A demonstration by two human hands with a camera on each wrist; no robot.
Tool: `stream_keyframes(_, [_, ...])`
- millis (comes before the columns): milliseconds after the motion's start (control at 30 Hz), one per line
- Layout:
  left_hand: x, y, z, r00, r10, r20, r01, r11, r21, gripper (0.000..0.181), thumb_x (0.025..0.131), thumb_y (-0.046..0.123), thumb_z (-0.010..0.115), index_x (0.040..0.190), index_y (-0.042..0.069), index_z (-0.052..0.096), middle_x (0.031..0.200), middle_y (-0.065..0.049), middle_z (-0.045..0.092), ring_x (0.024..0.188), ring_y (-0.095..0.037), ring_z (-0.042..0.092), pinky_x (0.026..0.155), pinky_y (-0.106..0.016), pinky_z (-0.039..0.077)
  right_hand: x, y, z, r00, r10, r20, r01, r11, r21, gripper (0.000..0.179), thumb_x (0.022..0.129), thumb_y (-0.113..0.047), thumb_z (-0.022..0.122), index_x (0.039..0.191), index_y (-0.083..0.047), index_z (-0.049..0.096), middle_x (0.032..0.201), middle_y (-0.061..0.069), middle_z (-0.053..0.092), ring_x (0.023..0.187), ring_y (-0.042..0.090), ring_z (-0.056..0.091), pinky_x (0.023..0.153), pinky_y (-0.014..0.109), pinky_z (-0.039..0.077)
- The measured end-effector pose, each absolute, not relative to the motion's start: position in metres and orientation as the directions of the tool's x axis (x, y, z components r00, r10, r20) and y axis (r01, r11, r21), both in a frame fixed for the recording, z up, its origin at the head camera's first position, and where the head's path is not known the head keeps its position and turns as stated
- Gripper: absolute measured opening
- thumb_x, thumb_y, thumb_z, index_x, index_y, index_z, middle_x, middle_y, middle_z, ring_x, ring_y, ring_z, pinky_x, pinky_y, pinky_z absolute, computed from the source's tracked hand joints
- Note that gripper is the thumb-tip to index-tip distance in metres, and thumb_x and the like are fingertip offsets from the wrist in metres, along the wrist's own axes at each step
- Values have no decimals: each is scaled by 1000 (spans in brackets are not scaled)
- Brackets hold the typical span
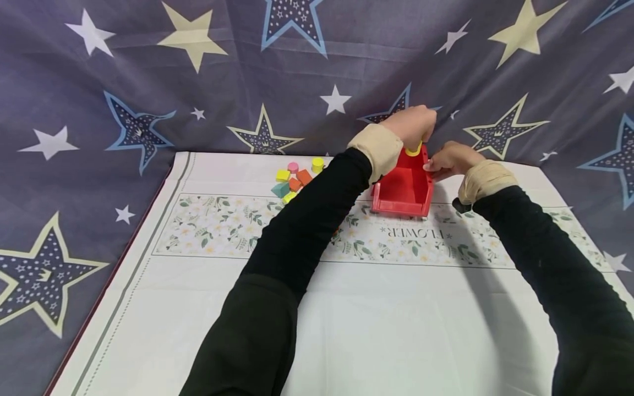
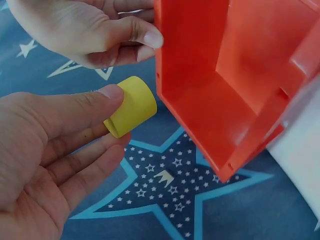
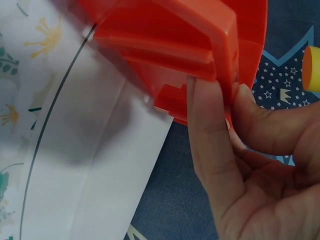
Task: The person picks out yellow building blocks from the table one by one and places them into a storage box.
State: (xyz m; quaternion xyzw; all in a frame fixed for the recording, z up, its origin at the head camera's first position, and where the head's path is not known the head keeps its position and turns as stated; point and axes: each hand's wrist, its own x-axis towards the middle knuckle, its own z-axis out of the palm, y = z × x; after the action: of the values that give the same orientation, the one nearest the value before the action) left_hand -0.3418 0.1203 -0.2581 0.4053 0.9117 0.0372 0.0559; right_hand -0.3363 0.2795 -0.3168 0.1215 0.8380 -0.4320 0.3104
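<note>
My left hand [image 1: 412, 125] pinches a yellow cylinder block [image 2: 132, 107] between thumb and fingertips, just outside the back edge of a red plastic bin [image 1: 403, 190]. In the left wrist view the bin's hollow inside faces the block, with a small gap between them. The right hand [image 3: 255, 165] grips the bin's side wall, thumb on the inner side and fingers along the outer side. Seen from the head, that hand [image 1: 453, 158] is at the bin's right rear corner. The bin's inside looks bare where it shows.
Several coloured blocks [image 1: 294, 183], yellow, orange, pink and teal, lie on the table left of the bin, partly hidden by my left forearm. A floral strip [image 1: 213, 225] crosses the white tablecloth [image 1: 396, 319]. Directly behind the table hangs a star-patterned curtain [image 1: 297, 71].
</note>
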Motion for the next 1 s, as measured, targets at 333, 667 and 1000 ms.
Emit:
stream_keyframes(333, [-347,128,-261,-728,680,-90,644,723,250,34,91,5,70,124,8,71,129,-5,69,112,-17,62,96,-24,54,-334,278,-318,-788,-61,-613,462,601,-653,15,97,0,60,83,-1,61,72,-1,62,66,10,67,73,28,61])
stream_keyframes(667, [-354,133,-278,-793,606,-62,574,777,258,21,93,8,65,111,9,75,109,-1,72,91,-12,60,83,-22,54,-334,278,-319,-783,-51,-619,472,599,-647,16,98,-1,59,82,-1,59,70,0,63,64,10,68,72,27,61])
stream_keyframes(1000, [-360,140,-302,-885,459,-77,435,875,214,21,100,11,55,108,15,74,114,0,72,95,-11,57,85,-24,50,-337,278,-319,-788,-32,-615,477,601,-642,10,98,0,59,88,1,59,74,1,63,65,11,67,72,29,62])
